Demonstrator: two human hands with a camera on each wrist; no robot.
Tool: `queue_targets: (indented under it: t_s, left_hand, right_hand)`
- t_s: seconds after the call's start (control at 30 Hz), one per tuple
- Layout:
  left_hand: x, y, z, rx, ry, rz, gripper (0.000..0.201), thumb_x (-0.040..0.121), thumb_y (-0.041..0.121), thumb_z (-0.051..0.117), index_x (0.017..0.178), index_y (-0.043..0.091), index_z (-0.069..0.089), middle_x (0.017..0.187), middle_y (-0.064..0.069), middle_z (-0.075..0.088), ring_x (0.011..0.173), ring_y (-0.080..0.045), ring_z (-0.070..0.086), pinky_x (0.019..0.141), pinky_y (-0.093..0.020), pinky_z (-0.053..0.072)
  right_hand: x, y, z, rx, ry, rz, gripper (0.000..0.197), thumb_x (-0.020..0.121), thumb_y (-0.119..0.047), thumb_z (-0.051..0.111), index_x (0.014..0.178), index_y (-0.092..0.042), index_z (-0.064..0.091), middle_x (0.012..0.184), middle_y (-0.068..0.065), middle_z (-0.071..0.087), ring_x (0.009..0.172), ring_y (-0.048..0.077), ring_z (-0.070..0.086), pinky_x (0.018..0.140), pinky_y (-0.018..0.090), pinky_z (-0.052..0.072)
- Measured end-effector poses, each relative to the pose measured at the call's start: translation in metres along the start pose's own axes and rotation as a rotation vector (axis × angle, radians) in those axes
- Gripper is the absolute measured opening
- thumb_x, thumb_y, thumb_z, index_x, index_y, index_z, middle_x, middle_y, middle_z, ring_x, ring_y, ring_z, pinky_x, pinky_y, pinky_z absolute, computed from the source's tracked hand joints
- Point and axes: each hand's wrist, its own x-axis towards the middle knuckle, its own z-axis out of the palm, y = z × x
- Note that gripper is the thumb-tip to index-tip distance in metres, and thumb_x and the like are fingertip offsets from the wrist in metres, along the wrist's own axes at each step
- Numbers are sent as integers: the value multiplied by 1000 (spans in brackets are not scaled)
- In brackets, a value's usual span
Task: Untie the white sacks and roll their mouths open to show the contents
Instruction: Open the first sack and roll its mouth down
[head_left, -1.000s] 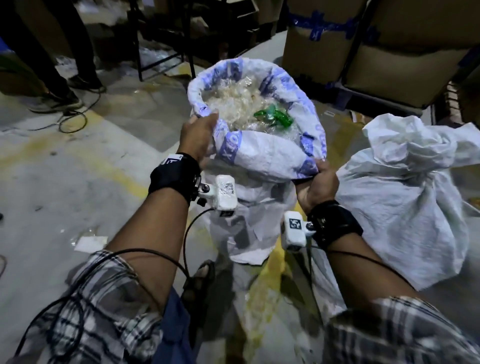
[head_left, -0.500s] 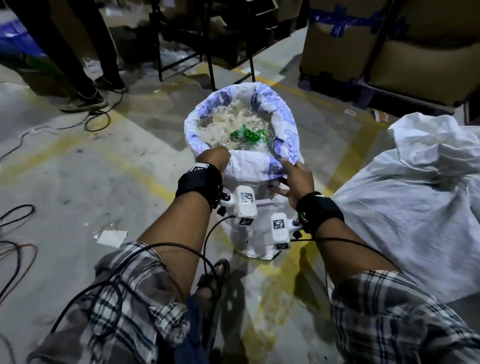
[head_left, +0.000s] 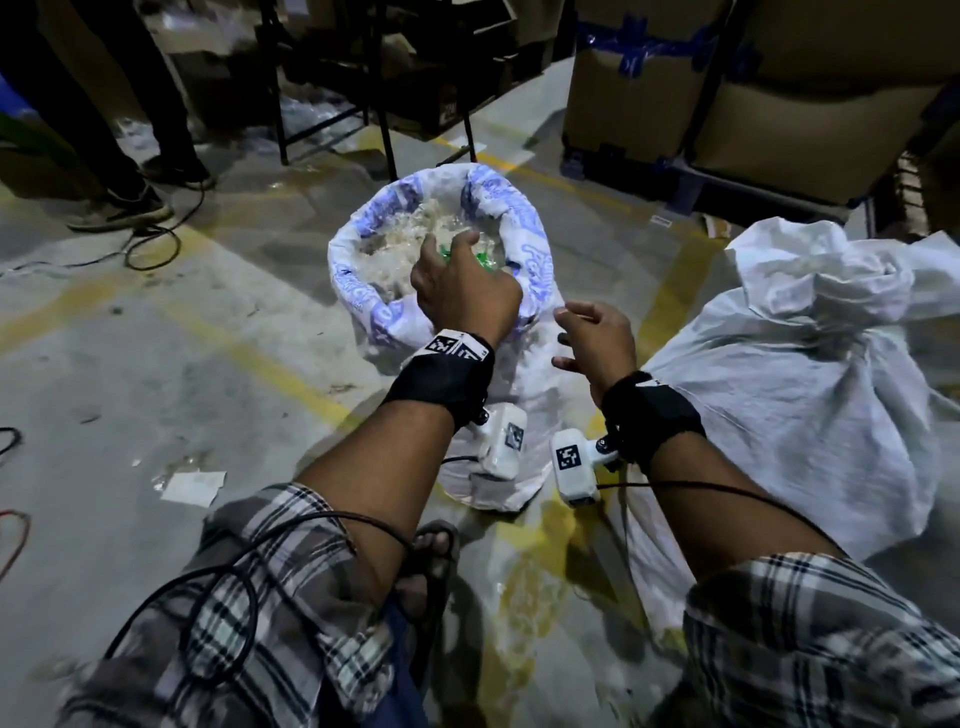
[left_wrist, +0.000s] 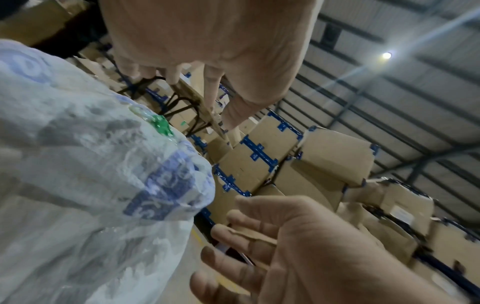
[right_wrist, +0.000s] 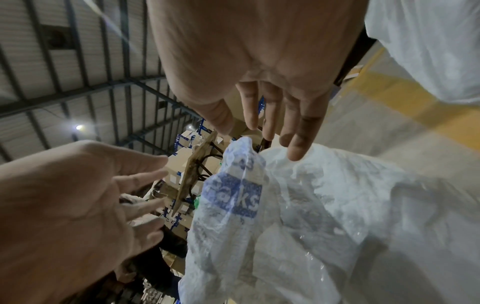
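Note:
A white sack with blue print (head_left: 363, 291) stands on the floor, its mouth rolled down, showing pale clear scraps (head_left: 415, 228) and a green piece (left_wrist: 161, 125). My left hand (head_left: 457, 280) hovers over the near rim with loose spread fingers (right_wrist: 145, 176), holding nothing. My right hand (head_left: 592, 338) floats just right of the sack, fingers (right_wrist: 298, 144) straight and off the fabric. The sack's rolled rim (right_wrist: 233, 197) lies between both hands. A second, larger white sack (head_left: 810, 374) sits to the right, its top bunched together.
Cardboard boxes with blue tape (head_left: 649, 88) are stacked behind. Black metal frame legs (head_left: 387, 135) stand beyond the open sack. Another person's shoes (head_left: 124, 208) and cables (head_left: 150, 254) are at back left. A paper scrap (head_left: 192, 486) lies near my sandalled foot (head_left: 431, 566).
Both hands have let go of the rolled rim. The left hand moved up over the sack's mouth; the right hand drew off to the right. The sack now stands lower and farther away.

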Motion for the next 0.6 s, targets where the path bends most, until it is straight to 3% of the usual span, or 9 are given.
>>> queue_targets:
  t_s: [0.1, 0.23, 0.33, 0.43, 0.53, 0.6]
  left_hand:
    - [-19, 13, 16, -12, -29, 168, 40, 87, 21, 61, 127, 26, 60, 145, -4, 47, 139, -28, 39, 115, -31, 26]
    - [-55, 35, 51, -33, -274, 292, 33, 85, 17, 61, 118, 23, 67, 126, -4, 65, 122, -28, 56, 109, -38, 39]
    - [-85, 57, 81, -70, -436, 298, 26, 87, 17, 63, 110, 22, 71, 118, 1, 71, 116, -24, 62, 105, -38, 45]
    - [-113, 79, 112, -96, -567, 280, 18, 88, 23, 64, 103, 22, 74, 108, 5, 74, 107, -21, 66, 98, -36, 51]
    - [-136, 95, 133, -86, -646, 338, 15, 89, 22, 64, 98, 20, 76, 105, 2, 75, 105, -20, 67, 96, -35, 53]
    - [-150, 103, 144, -57, -700, 390, 16, 90, 20, 63, 96, 18, 77, 103, 2, 76, 103, -19, 68, 94, -34, 53]
  right_hand:
    - [-9, -1, -30, -138, 37, -106, 24, 93, -16, 67, 114, -6, 68, 106, 9, 69, 94, 25, 66, 84, 53, 60]
    - [-20, 9, -92, -355, 147, -171, 20, 88, -22, 68, 104, -11, 72, 103, 6, 73, 98, 25, 69, 89, 49, 58]
    - [-29, 17, -149, -455, 256, -185, 13, 88, -20, 68, 97, -13, 73, 97, 3, 73, 94, 22, 69, 90, 37, 55]
    - [-37, 28, -209, -542, 398, -160, 10, 87, -20, 68, 95, -16, 73, 90, -5, 69, 91, 17, 67, 80, 21, 44]
    - [-39, 42, -256, -606, 535, -122, 22, 85, -16, 66, 105, -11, 71, 106, 5, 69, 95, 21, 65, 80, 19, 40]
    - [-36, 49, -281, -653, 600, -118, 34, 86, -14, 66, 119, -7, 65, 125, 14, 59, 108, 27, 60, 93, 24, 41]
